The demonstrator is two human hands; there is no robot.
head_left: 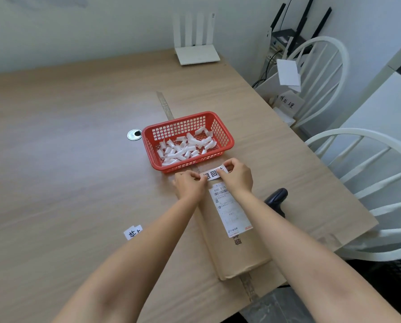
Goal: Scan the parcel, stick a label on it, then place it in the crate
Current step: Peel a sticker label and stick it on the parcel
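Observation:
A long brown paper parcel (238, 252) lies on the table in front of me, with a white shipping slip (234, 210) stuck on its top. Both hands hold a white label (212, 174) with black characters over the parcel's far end. My left hand (189, 185) pinches the label's left end. My right hand (236, 174) pinches its right end. Whether the label touches the parcel cannot be told. A black handheld scanner (276, 199) lies on the table just right of the parcel, partly behind my right forearm.
A red plastic basket (225, 134) holding several white paper strips stands just beyond my hands. Another white label (133, 231) lies on the table at left. A round metal grommet (134, 135) sits left of the basket. A white router (197, 54) stands at the far edge, white chairs (358, 164) at right.

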